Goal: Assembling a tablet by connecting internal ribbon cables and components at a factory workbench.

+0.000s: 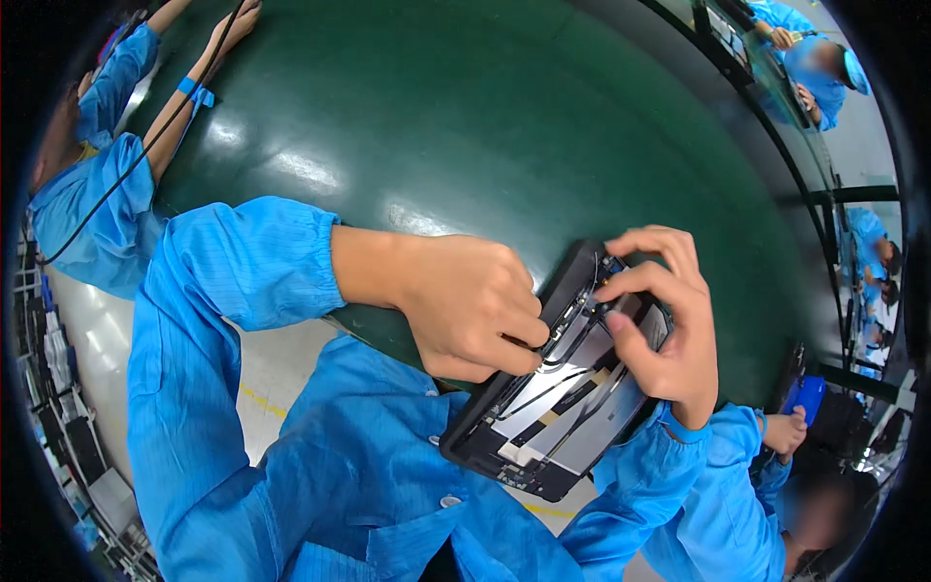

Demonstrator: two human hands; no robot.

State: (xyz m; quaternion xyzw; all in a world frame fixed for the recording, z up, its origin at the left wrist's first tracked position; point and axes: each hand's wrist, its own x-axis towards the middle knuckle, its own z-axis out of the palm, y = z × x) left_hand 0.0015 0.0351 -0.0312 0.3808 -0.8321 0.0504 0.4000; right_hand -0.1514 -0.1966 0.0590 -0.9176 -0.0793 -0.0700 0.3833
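An opened tablet (529, 441) lies slanted in front of my chest, at the near edge of the green table. Its inside faces up, with silver plates, thin black cables and small boards in a black frame. My left hand (475, 310) reaches in from the left, fingers curled at the tablet's left edge; its fingertips are hidden. Over the upper right part of the tablet, my right hand (669, 325) bends its fingers inward. Its thumb and index finger come close together at a small dark part that I cannot make out.
The green tabletop (465, 126) stretches away beyond my hands. At the far left, a co-worker's arm (184, 107) with a blue wristband rests near a hanging black cable (145, 145). Another co-worker's hand (786, 432) is at the right, by a blue object (803, 396).
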